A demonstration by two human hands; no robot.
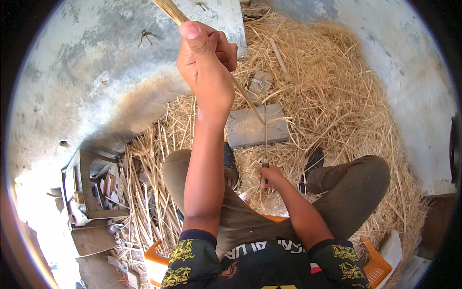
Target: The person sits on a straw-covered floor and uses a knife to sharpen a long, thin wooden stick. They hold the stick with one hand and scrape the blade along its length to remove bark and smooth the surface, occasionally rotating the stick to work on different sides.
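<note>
Bamboo strip: long, thin, pale tan, fibrous at the upper end, running diagonally from the top edge of the view down to the right. Its lower tip rests on a grey wooden block lying flat on the straw. The strip looks straight, narrow and tapering toward the bottom.

Left hand is raised high, fist closed around the upper part of the strip, thumb pointing up along it. The forearm runs straight down to the torso.

Right hand sits low between the knees, fingers curled tight around the dark handle of a knife. The blade is thin and upright in the view, pointing away from the body, its tip near where the strip meets the block. Can't tell if the blade touches the strip.

The person is seated on an orange plastic stool, knees spread, in dark olive trousers and a dark shirt with yellow print. A dark shoe shows beside the right knee.

A loose pile of dry straw covers the ground ahead and to the right, with a small grey piece of wood beyond the block. Grey concrete floor to the left, stained brown near the straw. A wooden crate with clutter stands at lower left.
</note>
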